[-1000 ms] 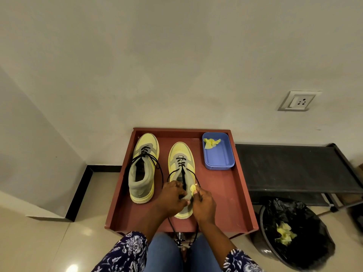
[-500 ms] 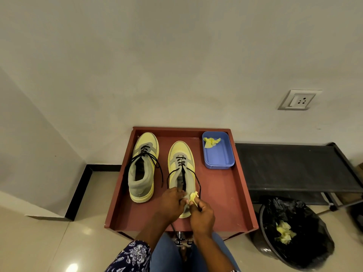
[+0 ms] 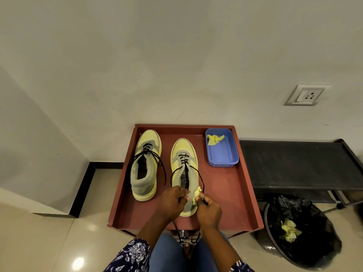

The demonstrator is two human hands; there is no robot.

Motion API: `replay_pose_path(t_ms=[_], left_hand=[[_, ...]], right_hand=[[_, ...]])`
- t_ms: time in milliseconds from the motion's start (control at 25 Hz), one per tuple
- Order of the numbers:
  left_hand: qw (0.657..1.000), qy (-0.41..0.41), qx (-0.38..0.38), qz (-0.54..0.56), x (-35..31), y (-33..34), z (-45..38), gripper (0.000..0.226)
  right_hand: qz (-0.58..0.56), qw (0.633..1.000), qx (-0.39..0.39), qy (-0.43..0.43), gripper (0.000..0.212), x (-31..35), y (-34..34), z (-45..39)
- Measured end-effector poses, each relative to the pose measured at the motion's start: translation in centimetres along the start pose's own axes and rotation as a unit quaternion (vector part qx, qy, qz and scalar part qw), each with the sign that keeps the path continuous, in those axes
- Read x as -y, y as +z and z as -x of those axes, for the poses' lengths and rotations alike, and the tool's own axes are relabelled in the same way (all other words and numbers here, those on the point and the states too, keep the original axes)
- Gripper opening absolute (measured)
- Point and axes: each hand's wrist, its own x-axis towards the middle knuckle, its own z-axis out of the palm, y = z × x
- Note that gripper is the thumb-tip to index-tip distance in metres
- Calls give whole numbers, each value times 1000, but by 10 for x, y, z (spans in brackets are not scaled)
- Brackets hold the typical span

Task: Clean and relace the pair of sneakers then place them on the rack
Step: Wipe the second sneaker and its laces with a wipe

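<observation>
Two yellow-and-grey sneakers with loose black laces stand toe-away on a red tray table [image 3: 231, 195]. The left sneaker [image 3: 146, 163] is untouched. My left hand [image 3: 173, 201] grips the heel collar of the right sneaker [image 3: 183, 160]. My right hand [image 3: 208, 210] pinches a small crumpled yellow wipe [image 3: 196, 194] against the right side of that heel. Both black lace ends [image 3: 202, 180] trail toward me past my hands and hang over the tray's front edge.
A blue plastic tub [image 3: 223, 152] with another yellow wipe sits at the tray's back right. A black low rack [image 3: 298, 163] stands to the right. Below it is a bin with a black liner [image 3: 300, 232] holding used wipes. A wall rises just behind the tray.
Both hands slid slightly toward me along the right sneaker's heel, the wipe moving with the right hand. The sneakers themselves stayed in place.
</observation>
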Motion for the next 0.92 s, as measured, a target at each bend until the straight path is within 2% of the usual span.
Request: replay_pose_path(t_ms=[160,520,760,920], left_hand=[[1000,8,-2,6,5,0,-1,28],[1000,12,-10,-3,6,1,-4,29],[1000,9,-28,6,6,3,-3,29],[999,12,-33,3,5,4,-3,28]], right_hand=[[16,1000,4,8,25,16,0,-23],[90,991,92,-24,34,29,5,-52],[74,997,31,-7,32,-1,2,-2],[84,996,5,37,25,-13,12,22]])
